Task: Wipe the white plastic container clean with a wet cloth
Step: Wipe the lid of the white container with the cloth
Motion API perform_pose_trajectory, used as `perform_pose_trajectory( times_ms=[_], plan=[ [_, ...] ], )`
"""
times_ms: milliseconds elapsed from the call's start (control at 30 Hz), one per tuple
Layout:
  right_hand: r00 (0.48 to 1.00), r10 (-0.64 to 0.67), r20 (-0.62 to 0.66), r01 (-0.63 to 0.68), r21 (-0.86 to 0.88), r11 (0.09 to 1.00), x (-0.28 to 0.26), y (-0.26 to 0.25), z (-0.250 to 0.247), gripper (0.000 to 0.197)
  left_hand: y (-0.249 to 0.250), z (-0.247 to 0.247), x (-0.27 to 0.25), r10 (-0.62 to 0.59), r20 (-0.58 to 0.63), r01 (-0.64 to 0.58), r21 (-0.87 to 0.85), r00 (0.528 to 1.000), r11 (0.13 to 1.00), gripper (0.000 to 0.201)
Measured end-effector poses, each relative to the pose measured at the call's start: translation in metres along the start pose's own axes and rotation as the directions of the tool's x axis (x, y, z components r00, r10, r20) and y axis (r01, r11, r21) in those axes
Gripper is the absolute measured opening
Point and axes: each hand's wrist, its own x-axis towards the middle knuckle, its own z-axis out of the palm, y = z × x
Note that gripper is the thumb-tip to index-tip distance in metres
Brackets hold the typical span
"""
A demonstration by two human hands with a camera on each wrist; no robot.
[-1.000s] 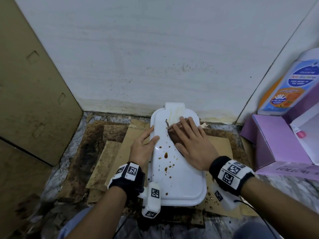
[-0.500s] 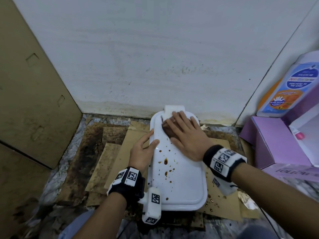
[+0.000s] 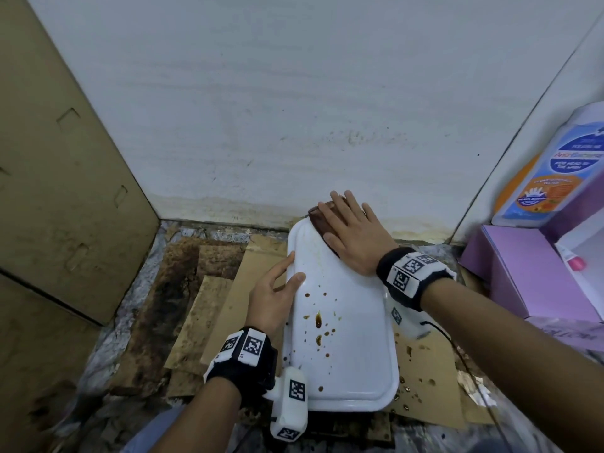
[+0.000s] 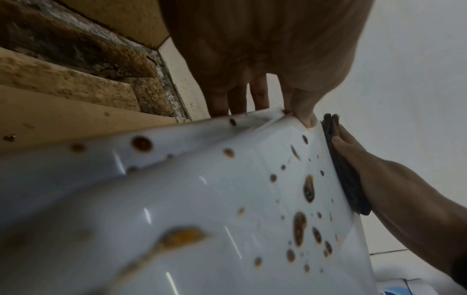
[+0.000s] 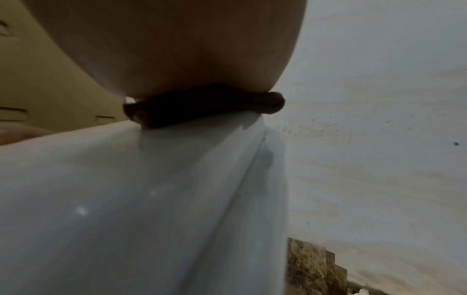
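flat palm on the cloth, far end of the container

the right hand [image 3: 351, 235] lies flat with its fingers straight and spread, pressing a dark brown cloth [image 3: 322, 223] onto the far end of the white container [image 3: 346, 348]; the fingertips reach past the container's far edge toward the wall [image 3: 294, 93]. in the right wrist view the cloth [image 5: 202, 107] is squashed between the palm and the white surface [image 5: 126, 199].

the left hand [image 3: 273, 297] steadies the container's left edge: the thumb rests on top of the rim, the straight fingers lie along the side, and nothing is gripped. in the left wrist view the thumb tip [image 4: 307, 117] touches the white rim.

the container lies on stained cardboard [image 3: 209, 308] by the wall, its long side running away from the person. brown drops [image 3: 318, 320] dot its near half; the stretch just below the cloth looks mostly clean.

to the right, a bottle [image 3: 555, 165] stands on a purple box [image 3: 523, 273]. its label reads "for head to toe wash"; the rest is too blurred to read. both wrists wear black bands with square black-and-white markers [image 3: 408, 271].
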Motion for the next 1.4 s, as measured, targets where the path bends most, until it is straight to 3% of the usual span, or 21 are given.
perform_pose_trajectory(
  times_ms=[133,233,300,433,567,667,800,1000,1133,1400],
  plan=[
    [0.969,-0.236,0.072,0.239,-0.044,0.970,-0.045,-0.012,0.006,0.065,0.002,0.001,0.002,0.005,-0.002,-0.005,0.007,1.000,1.000,0.041],
    [0.954,-0.290,0.072,0.295,-0.081,0.952,-0.061,-0.013,0.011,0.061,0.002,0.002,0.000,0.017,0.008,-0.018,0.016,1.000,1.000,0.040],
    [0.959,-0.274,0.069,0.279,-0.077,0.957,-0.050,-0.010,0.006,0.063,0.002,0.002,-0.003,0.005,0.006,-0.005,0.008,1.000,1.000,0.039],
    [0.992,-0.121,0.039,0.122,-0.023,0.992,-0.009,-0.009,-0.005,0.073,0.002,0.001,-0.008,-0.003,0.001,0.003,0.000,1.000,1.000,0.039],
    [0.998,-0.045,0.039,0.045,-0.005,0.999,0.004,-0.015,-0.006,0.063,0.002,-0.001,-0.009,0.009,0.007,-0.009,0.002,1.000,1.000,0.041],
    [0.991,-0.120,0.056,0.121,-0.013,0.993,-0.019,-0.024,-0.001,0.073,0.002,-0.002,-0.004,-0.004,0.006,0.004,-0.008,1.000,1.000,0.040],
    [0.978,-0.197,0.072,0.199,-0.026,0.980,-0.053,-0.033,0.008,0.067,0.003,0.000,-0.004,-0.009,0.023,0.008,0.013,1.000,1.000,0.040],
    [0.995,-0.090,0.042,0.090,0.005,0.996,-0.017,-0.024,-0.006,0.071,0.005,0.002,-0.007,-0.017,0.017,0.016,0.030,1.000,0.999,0.042],
    [0.998,0.004,0.061,-0.006,0.034,0.999,0.004,-0.027,-0.009,0.059,0.005,-0.001,-0.005,-0.023,0.014,0.022,0.070,1.000,0.997,0.043],
    [0.991,-0.105,0.078,0.104,0.020,0.994,-0.058,-0.043,0.017,0.068,0.007,0.000,0.013,-0.038,0.021,0.035,0.113,0.999,0.993,0.041]
  ],
)
